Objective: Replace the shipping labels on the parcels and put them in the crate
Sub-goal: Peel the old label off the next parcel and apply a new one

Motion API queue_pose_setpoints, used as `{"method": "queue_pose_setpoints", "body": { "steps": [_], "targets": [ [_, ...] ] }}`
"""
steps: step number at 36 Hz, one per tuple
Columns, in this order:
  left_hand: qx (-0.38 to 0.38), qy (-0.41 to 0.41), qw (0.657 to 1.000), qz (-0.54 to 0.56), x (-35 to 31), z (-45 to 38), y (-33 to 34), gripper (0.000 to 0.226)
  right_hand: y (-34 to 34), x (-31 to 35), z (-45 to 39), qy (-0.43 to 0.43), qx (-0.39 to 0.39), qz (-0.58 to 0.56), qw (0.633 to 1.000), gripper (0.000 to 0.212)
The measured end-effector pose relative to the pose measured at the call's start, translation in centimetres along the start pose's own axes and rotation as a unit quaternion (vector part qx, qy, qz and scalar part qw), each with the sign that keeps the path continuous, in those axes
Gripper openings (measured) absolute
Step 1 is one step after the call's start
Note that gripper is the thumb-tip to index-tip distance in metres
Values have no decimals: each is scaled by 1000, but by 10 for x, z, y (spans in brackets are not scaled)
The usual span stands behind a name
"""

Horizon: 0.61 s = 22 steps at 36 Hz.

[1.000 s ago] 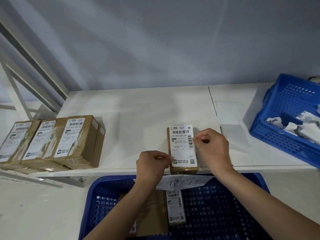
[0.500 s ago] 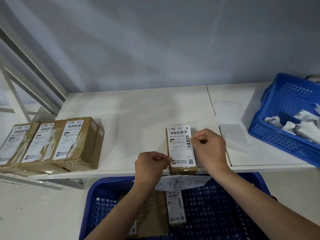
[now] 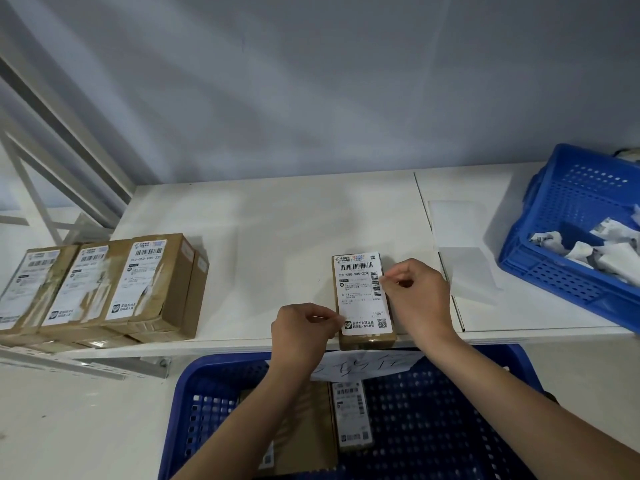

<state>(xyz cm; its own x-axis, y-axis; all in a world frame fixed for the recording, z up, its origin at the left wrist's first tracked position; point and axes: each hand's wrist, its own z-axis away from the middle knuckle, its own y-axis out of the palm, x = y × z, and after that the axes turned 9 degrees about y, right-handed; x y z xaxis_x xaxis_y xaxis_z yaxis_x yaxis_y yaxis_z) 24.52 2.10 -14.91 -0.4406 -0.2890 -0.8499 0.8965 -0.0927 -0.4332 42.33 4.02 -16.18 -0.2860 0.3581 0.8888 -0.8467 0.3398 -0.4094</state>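
Work surface: a white table [image 3: 277, 223] is shown set against the wall, its top divided by a thin seam right of centre; the front edge runs just above the near crate.
Wall: a plain grey-blue wall [image 3: 311, 81] is seen behind the table, marked by soft diagonal shadows.
Frame: white slanted metal struts [image 3: 52, 133] are seen at the far left, beside the table's left end.
Parcel in work: a brown parcel [image 3: 367, 336] is laid lengthwise at the table's front edge, its top covered by a white shipping label [image 3: 362, 292] bearing barcodes and a QR code.
Left hand: the left hand [image 3: 304, 330] is held at the label's lower left corner, thumb and forefinger pinched on that edge, the other fingers curled.
Right hand: the right hand [image 3: 415, 292] is held at the label's right edge, thumb and forefinger pinched on it near the side barcode.
Waiting parcels: three labelled parcels [image 3: 104, 285] are lined up side by side at the table's left end, their labels torn and wrinkled.
Near crate: a blue perforated crate [image 3: 194, 403] is placed below the table edge; labelled parcels [image 3: 351, 415] lie inside, and a handwritten paper slip [image 3: 367, 365] hangs over its far rim.
Far crate: a second blue crate [image 3: 568, 237] is tilted at the table's right end, holding crumpled label scraps [image 3: 602, 251].
Backing sheets: pale translucent sheets [image 3: 460, 251] lie flat between parcel and far crate.
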Motion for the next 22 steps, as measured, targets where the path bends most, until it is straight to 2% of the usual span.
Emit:
{"method": "queue_pose_setpoints", "body": {
  "steps": [22],
  "targets": [
    [0, 2, 1000, -1, 1, -1, 0, 8, 1, -3, -2, 7, -4, 23, 1000, 8]
  ]
}}
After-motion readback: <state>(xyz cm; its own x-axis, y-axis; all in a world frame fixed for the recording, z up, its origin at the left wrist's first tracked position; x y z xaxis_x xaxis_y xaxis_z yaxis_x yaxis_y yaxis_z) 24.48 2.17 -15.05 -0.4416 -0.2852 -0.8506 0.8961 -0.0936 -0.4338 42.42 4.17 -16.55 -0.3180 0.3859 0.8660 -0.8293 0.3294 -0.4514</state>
